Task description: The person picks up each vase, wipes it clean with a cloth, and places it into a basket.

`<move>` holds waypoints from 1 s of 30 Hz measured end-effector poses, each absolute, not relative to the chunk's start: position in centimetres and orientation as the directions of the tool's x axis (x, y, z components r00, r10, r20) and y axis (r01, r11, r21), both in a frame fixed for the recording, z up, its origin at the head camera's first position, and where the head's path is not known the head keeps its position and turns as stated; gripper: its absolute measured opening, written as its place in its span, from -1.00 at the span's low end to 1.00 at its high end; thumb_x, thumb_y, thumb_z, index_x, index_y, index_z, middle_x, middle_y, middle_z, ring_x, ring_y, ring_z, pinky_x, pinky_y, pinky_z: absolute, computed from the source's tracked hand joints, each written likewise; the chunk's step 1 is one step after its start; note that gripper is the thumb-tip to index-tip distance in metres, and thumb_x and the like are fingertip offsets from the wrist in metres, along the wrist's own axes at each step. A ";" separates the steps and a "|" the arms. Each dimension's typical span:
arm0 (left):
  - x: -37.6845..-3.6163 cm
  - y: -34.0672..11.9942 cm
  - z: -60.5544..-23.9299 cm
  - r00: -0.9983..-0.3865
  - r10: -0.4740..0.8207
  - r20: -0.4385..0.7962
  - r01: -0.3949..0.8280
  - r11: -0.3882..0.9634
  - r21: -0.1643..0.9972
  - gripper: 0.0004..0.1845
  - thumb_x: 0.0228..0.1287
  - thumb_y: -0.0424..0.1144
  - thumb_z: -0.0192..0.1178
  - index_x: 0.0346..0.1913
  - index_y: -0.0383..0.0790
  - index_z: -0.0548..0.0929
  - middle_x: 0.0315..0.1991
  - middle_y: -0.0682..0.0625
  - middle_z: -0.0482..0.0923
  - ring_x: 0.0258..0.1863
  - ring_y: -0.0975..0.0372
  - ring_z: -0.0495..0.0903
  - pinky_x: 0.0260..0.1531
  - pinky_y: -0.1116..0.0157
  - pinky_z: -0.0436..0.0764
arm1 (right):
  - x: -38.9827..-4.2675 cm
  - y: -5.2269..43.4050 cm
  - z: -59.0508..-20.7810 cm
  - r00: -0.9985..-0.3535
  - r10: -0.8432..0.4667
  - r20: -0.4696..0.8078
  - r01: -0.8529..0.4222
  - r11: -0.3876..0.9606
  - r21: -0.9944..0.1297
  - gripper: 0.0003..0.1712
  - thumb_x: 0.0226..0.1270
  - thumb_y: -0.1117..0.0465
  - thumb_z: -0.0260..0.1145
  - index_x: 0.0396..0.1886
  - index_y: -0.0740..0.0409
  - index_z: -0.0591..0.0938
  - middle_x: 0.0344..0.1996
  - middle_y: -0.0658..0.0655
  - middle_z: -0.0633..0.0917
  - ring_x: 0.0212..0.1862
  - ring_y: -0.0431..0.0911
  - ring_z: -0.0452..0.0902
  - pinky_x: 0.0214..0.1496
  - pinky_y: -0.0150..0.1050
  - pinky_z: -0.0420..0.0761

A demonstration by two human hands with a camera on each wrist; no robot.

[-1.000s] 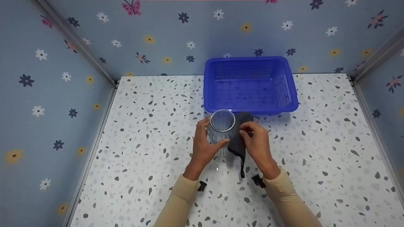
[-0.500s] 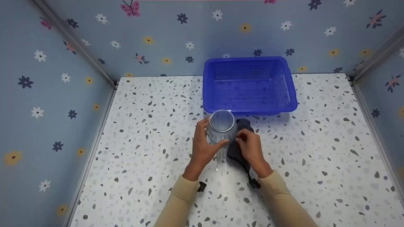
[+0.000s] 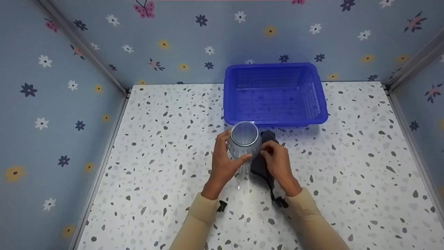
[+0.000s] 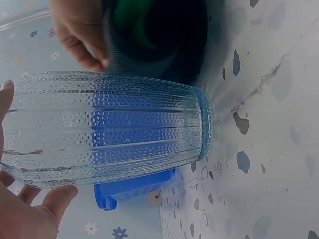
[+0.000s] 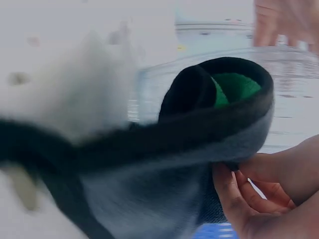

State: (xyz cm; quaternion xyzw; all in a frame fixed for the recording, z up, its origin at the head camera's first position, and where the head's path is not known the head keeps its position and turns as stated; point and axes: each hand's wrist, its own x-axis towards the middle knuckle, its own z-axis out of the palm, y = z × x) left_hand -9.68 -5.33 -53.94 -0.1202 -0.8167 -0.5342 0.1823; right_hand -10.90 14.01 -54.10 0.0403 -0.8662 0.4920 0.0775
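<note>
A clear ribbed glass vase (image 3: pixel 242 150) stands upright on the speckled tabletop, its round mouth facing up. My left hand (image 3: pixel 223 162) grips it near the top, with the thumb on the near side. In the left wrist view, the vase (image 4: pixel 144 127) shows dimpled glass between its ribs. My right hand (image 3: pixel 278 162) pinches a dark grey cloth (image 3: pixel 258 166) beside the vase's right side. The right wrist view shows this cloth (image 5: pixel 149 199) curled over, with black edging and a green inner face. Whether the cloth touches the glass I cannot tell.
Just behind the vase is a blue plastic basket (image 3: pixel 274 124) with slotted walls, set near the back wall. Flower-patterned panels (image 3: pixel 194 34) enclose the table (image 3: pixel 166 146) at the back and both sides. A black clip-like piece (image 3: pixel 222 206) sits by the left cuff.
My right hand has moved slightly left and toward me, bringing the cloth's far end nearer. The left hand and the vase have stayed in place.
</note>
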 end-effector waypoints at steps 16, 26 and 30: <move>-9.6 -5.4 -53.9 -0.898 0.006 0.439 0.403 0.408 0.819 -0.09 0.07 -0.10 0.69 0.37 -0.36 0.38 0.43 -0.24 0.39 0.41 -0.03 0.43 0.13 0.03 0.63 | -10.2 13.3 -47.5 -0.942 0.028 0.333 -0.278 0.487 -0.828 -0.89 0.36 0.56 0.39 -0.21 0.35 0.74 -0.26 0.27 0.79 -0.23 0.09 0.74 -0.16 -0.05 0.70; -9.6 -5.3 -53.9 -0.899 0.007 0.437 0.401 0.409 0.820 -0.10 0.07 -0.10 0.68 0.35 -0.35 0.38 0.43 -0.23 0.40 0.42 -0.02 0.43 0.11 0.04 0.63 | -10.3 13.4 -46.9 -0.946 0.011 0.323 -0.274 0.500 -0.821 -0.88 0.33 0.56 0.43 -0.20 0.37 0.77 -0.26 0.29 0.77 -0.18 0.15 0.77 -0.11 0.05 0.77; -9.6 -5.3 -53.9 -0.903 0.005 0.430 0.397 0.393 0.829 -0.10 0.07 -0.11 0.68 0.37 -0.34 0.39 0.43 -0.22 0.40 0.41 -0.02 0.43 0.06 0.05 0.63 | -10.3 13.5 -47.3 -0.952 0.010 0.306 -0.262 0.495 -0.829 -0.88 0.33 0.58 0.42 -0.20 0.38 0.76 -0.26 0.31 0.77 -0.16 0.17 0.78 -0.09 0.06 0.77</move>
